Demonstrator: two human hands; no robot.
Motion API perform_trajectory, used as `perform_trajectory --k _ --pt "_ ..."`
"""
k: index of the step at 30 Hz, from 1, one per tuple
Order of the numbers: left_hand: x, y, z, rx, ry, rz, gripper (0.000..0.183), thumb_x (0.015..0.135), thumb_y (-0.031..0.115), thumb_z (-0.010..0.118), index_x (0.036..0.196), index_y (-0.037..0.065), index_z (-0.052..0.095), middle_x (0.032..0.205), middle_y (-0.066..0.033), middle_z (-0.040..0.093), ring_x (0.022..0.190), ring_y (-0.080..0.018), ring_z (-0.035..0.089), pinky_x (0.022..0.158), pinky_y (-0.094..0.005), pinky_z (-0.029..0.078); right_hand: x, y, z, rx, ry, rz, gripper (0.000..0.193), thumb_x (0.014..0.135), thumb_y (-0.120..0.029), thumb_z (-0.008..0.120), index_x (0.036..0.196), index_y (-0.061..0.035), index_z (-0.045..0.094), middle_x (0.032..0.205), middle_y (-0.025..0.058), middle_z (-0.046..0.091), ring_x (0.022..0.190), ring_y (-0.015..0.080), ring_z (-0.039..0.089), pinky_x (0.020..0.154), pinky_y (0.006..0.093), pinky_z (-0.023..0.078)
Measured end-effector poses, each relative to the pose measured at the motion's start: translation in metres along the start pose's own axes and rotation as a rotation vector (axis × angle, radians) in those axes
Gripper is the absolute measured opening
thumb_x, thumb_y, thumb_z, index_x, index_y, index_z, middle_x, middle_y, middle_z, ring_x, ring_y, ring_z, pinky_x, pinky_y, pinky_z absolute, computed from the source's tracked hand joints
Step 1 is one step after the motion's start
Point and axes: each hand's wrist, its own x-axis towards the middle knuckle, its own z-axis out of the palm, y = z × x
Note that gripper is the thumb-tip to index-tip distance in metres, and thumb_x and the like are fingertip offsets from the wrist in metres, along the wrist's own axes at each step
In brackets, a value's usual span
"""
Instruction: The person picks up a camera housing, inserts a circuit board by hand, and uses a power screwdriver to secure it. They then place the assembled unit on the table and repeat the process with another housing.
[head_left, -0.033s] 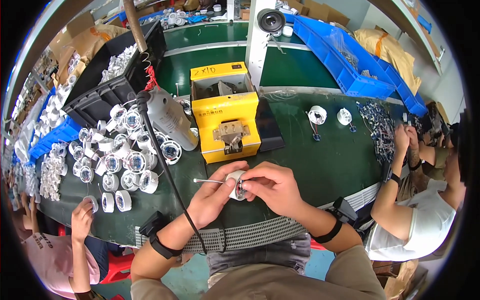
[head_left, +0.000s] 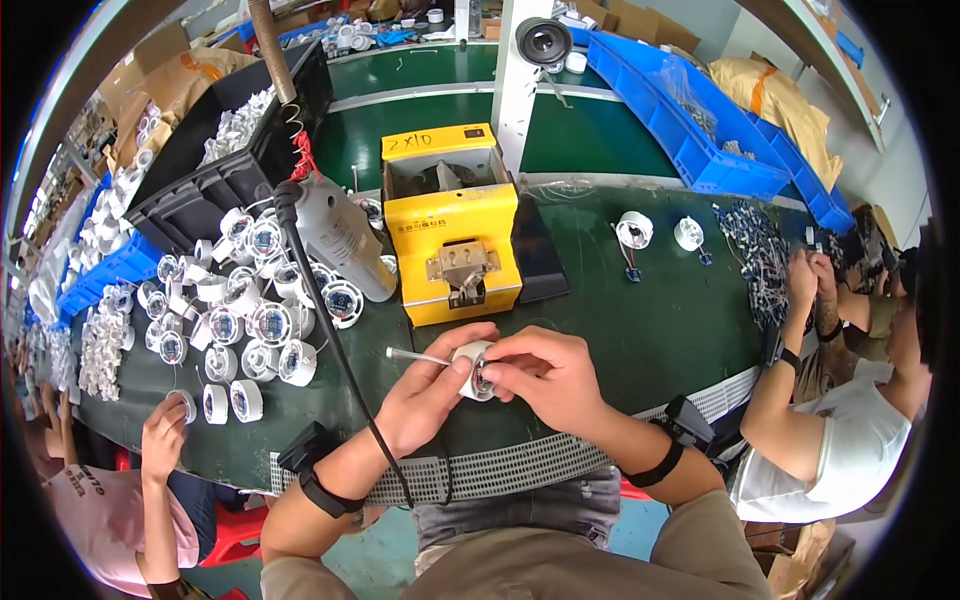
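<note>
Just in front of the yellow machine (head_left: 455,240), I hold a white round plastic housing (head_left: 470,360) between both hands. My left hand (head_left: 425,395) is closed round its left side. A thin wire with a white plug (head_left: 405,354) sticks out leftward past my left thumb. My right hand (head_left: 545,375) pinches at the housing's open face, where small dark and red parts show; the fingertips hide most of them. A grey electric screwdriver (head_left: 340,235) hangs left of the machine, its black cable (head_left: 335,345) running down across my left forearm.
Several white housings with blue circuit boards (head_left: 270,323) cover the left of the green table. Two more housings (head_left: 634,231) lie at right, near a heap of wired boards (head_left: 755,255). A black crate (head_left: 190,195) and blue bins (head_left: 690,140) stand behind. Co-workers sit on both sides.
The wire's plug end has lifted slightly. Both hands stay nearly in place around the housing.
</note>
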Motion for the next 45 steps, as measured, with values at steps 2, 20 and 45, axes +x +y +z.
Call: perform_trajectory --k 2,20,45 --pt "0.000 -0.001 0.001 -0.023 0.009 0.019 0.041 0.102 0.021 0.040 0.139 0.005 0.035 0.127 -0.0077 0.048 0.113 -0.0144 0.050 0.097 -0.0294 0.041 -0.001 0.002 0.000 -0.091 0.020 -0.024 0.014 0.080 0.000 0.071 0.093 0.0001 0.066 0.085 0.0078 0.064 0.065 0.0114 0.063 0.059 0.0208 0.049" --pt "-0.002 0.000 -0.002 0.265 0.056 -0.221 0.048 0.095 0.010 0.053 0.139 0.001 0.035 0.111 -0.0095 0.057 0.087 -0.0198 0.064 0.072 -0.0316 0.059 0.031 -0.002 -0.042 -0.625 0.242 -0.334 0.018 0.089 -0.016 0.060 0.096 -0.0017 0.067 0.098 0.0145 0.064 0.094 0.0278 0.061 0.082 0.0357 0.048" --pt "0.001 -0.001 -0.002 0.292 0.109 -0.308 0.041 0.097 0.015 0.049 0.135 0.004 0.040 0.114 -0.0094 0.057 0.082 -0.0228 0.067 0.067 -0.0317 0.059 0.097 0.053 -0.107 -1.033 0.179 0.408 0.107 0.059 -0.061 0.074 0.143 -0.0081 0.036 0.152 0.0216 0.021 0.141 0.0415 0.009 0.114 0.0464 0.012"
